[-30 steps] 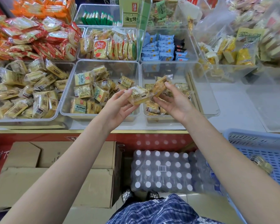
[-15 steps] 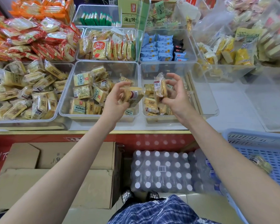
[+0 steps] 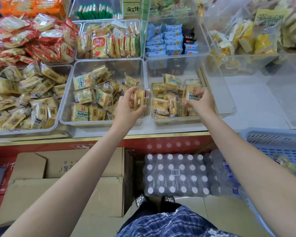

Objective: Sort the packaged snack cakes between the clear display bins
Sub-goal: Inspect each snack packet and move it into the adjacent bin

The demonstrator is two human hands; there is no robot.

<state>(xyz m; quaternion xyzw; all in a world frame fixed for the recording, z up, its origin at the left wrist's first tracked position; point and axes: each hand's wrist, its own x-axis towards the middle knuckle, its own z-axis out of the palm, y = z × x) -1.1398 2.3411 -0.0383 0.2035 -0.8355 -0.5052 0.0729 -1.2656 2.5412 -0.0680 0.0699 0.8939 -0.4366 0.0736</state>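
Over the seam between the two front bins, the left hand (image 3: 129, 106) grips a snack cake (image 3: 142, 100), fingers curled round it, while the right hand (image 3: 201, 101) pinches a labelled pack (image 3: 191, 94) down in the right-hand bin (image 3: 229, 106), probably tucking it upright.

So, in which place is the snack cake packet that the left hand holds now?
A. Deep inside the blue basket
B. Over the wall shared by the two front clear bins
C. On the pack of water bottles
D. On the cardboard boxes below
B: the left hand grips the snack cake packet right above the wall where the middle clear bin meets the right clear bin.
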